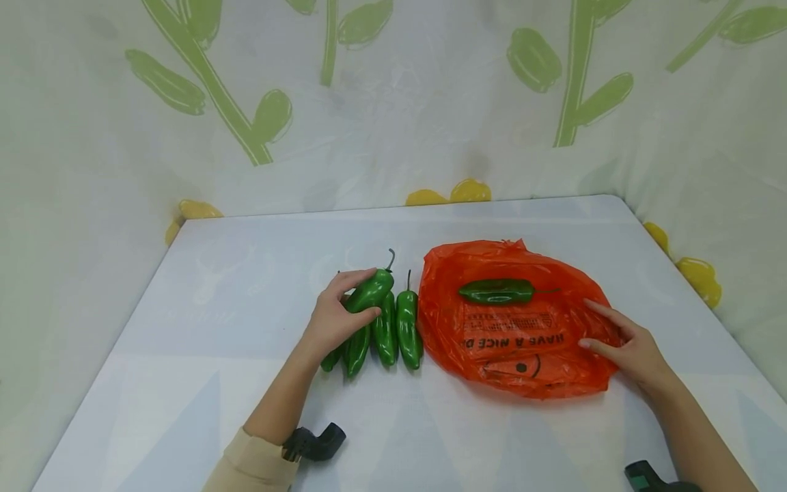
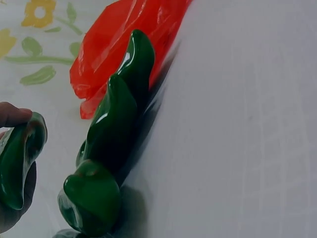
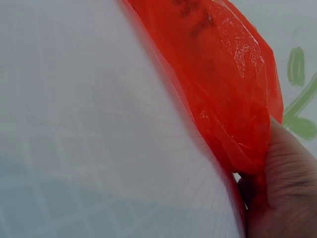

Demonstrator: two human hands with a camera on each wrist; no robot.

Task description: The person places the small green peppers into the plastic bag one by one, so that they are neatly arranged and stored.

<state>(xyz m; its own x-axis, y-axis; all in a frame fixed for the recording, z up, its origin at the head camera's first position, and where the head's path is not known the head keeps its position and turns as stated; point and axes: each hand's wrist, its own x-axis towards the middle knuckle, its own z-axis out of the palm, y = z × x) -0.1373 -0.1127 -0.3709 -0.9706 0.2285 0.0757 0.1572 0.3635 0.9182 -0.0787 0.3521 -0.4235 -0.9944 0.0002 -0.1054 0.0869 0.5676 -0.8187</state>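
Observation:
My left hand (image 1: 335,318) pinches a green chili pepper (image 1: 371,290) between thumb and fingers, its stem pointing away. The held pepper (image 2: 20,161) is at the left edge of the left wrist view, apart from the others. Several more green chili peppers (image 1: 408,328) lie side by side beneath and beside that hand, partly hidden by it. To their right spreads a red plastic bag (image 1: 516,376) with printed lettering, and one green chili pepper (image 1: 498,292) lies over its middle. My right hand (image 1: 636,352) rests at the bag's right edge, thumb and fingers spread apart.
The white table (image 1: 215,410) has pale blue triangle shapes on its top. Behind it hangs a pale cloth (image 1: 399,137) printed with green leaves and yellow flowers. Each wrist carries a dark camera mount (image 1: 316,443).

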